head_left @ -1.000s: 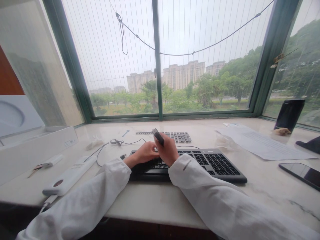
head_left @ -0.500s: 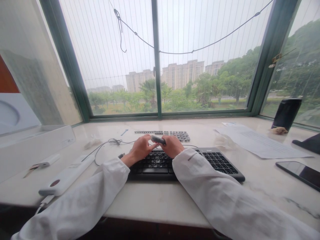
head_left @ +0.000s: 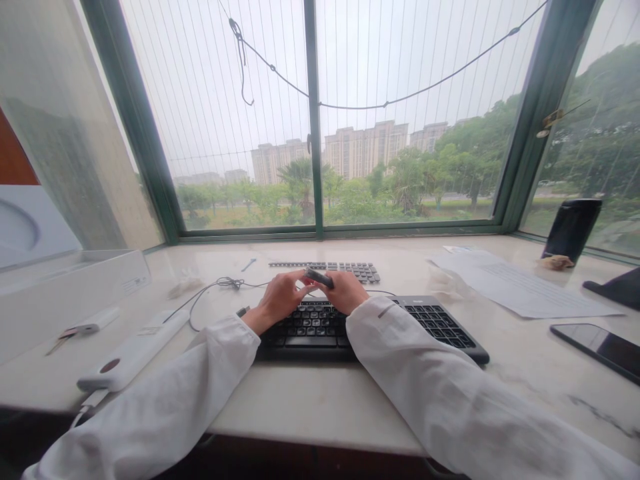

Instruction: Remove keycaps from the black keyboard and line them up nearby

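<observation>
My right hand [head_left: 345, 291] is closed round a small, long dark-grey piece [head_left: 320, 277], held tilted above the back edge of a black keyboard [head_left: 310, 343]. My left hand [head_left: 281, 295] is curled at the left end of the piece, thumb and fingers drawn together; what they grip is hidden. Both wrists lie over the keyboard, which shows bare key sockets in its middle and on its right part, while a long bar key lies along the front. Behind the hands, loose keycaps [head_left: 363, 271] are laid out in rows on the white counter [head_left: 310, 407].
On the left are a white power strip [head_left: 135, 357], a thin black cable [head_left: 203, 291], a key with a white tag [head_left: 95, 323] and a white box [head_left: 75, 293]. Papers [head_left: 510, 280], a phone [head_left: 600, 347] and a dark can-like object [head_left: 573, 230] lie or stand on the right.
The dark piece has turned slightly in the fingers, and its left end has shifted a little to the right. Both hands otherwise keep almost the same place.
</observation>
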A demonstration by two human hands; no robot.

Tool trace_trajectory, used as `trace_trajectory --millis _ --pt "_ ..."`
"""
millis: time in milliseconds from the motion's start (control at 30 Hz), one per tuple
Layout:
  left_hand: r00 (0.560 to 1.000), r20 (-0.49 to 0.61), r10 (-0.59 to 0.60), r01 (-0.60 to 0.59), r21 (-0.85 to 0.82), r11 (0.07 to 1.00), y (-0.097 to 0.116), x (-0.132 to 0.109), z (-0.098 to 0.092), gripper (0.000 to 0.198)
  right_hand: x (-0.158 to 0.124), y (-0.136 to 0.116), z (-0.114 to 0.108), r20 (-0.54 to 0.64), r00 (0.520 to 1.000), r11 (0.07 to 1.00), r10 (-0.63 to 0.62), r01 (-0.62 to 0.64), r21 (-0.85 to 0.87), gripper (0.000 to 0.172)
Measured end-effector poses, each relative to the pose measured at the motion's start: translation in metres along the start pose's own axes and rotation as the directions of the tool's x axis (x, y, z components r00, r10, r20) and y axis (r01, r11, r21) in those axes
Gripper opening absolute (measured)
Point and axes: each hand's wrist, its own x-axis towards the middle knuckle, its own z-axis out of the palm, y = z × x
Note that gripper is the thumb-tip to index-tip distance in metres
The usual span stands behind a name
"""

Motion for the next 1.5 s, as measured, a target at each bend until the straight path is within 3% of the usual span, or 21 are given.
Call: trace_trajectory --millis 433,667,967,1300,1500 --pt "0.998 0.037 0.045 -0.042 -0.085 0.996 0.002 -0.001 -0.001 0.021 0.001 0.001 -0.002 0.013 0.999 0.999 0.041 -0.042 0.032 0.037" --pt "0.999 0.033 0.031 -0.03 -0.017 0.999 0.008 -0.002 -0.005 0.021 0.003 0.003 -0.003 0.007 0.999 0.995 0.039 -0.04 0.088 0.028" --pt "1.0 0.008 0.011 -0.012 0.098 0.995 0.006 -0.003 -0.005 0.018 -0.005 0.006 -0.011 0.021 0.989 0.959 0.148 -0.138 -0.247 0.023" --pt "0.993 -0.03 -0.115 0.119 0.243 0.963 -0.012 0.006 -0.017 0.023 -0.009 -0.004 -0.016 0.121 0.992 0.945 0.032 0.01 -0.327 0.024" --pt "0.986 0.001 -0.168 0.159 0.315 0.936 -0.032 0.016 -0.02 0.025 -0.01 -0.006 -0.015 0.141 0.99 0.941 -0.003 0.051 -0.335 0.027"
